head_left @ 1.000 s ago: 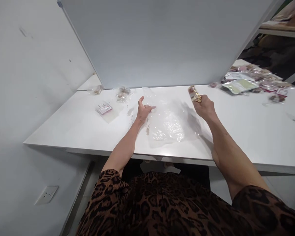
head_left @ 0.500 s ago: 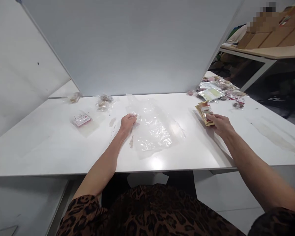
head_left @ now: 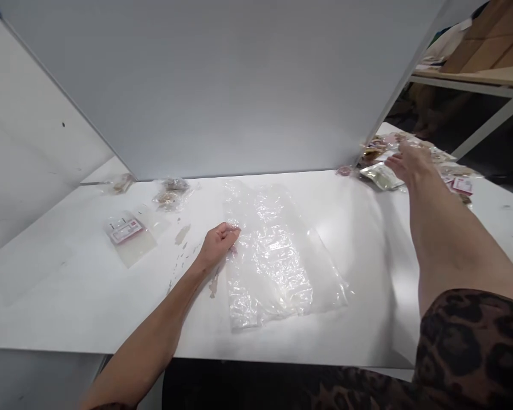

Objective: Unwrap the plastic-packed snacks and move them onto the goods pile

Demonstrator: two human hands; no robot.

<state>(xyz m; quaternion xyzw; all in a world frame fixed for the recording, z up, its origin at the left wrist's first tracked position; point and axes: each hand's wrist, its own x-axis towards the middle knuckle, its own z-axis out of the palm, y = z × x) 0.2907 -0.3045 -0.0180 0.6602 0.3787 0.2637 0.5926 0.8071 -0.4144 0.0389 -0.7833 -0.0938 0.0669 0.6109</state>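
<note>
One clear plastic bag (head_left: 277,247) spreads rightward from the left grip (head_left: 216,245).

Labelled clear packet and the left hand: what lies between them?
In the head view, the white tabletop with greyish-brown marks lies between the labelled clear packet and the left hand.

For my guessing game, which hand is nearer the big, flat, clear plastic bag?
Left. The left hand pinches the left edge of the clear plastic bag; the right hand is apart from it, past its far right corner, by the shiny silver-green packet.
</note>
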